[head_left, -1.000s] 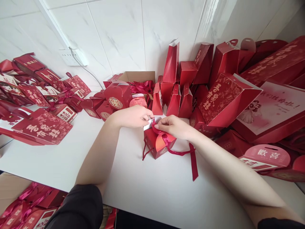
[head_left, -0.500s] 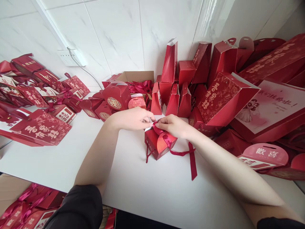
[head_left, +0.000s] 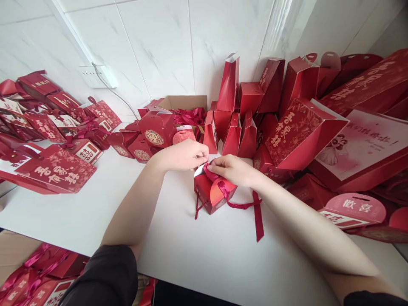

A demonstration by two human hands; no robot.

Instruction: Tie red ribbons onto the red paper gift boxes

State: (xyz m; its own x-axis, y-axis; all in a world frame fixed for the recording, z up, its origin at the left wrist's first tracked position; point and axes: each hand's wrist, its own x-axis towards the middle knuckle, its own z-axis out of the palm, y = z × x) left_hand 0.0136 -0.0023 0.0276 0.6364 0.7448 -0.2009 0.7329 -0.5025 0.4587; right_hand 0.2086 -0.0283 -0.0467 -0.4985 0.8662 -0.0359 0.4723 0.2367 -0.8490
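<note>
A small red gift box (head_left: 204,191) stands on the white table, with a twisted cord handle (head_left: 198,208) hanging at its left side. A dark red ribbon (head_left: 241,205) runs from its top flaps, and its loose end trails on the table to the right. My right hand (head_left: 234,169) pinches the ribbon at the top of the box between thumb and fingers. Just beyond the box's top edge, my left hand (head_left: 188,155) is closed, its fingertips curled together near the ribbon. What those fingers hold, if anything, is hidden.
Red gift boxes (head_left: 156,131) and a cardboard box (head_left: 183,102) of ribbons stand behind. Larger red bags (head_left: 302,131) crowd the right, and more boxes (head_left: 63,168) lie at left. A filled carton (head_left: 19,242) sits below the table's front-left edge.
My left hand has moved slightly right and up from the box's top, and its fingers have curled in more. My right hand stays on the ribbon. The view has shifted a little.
</note>
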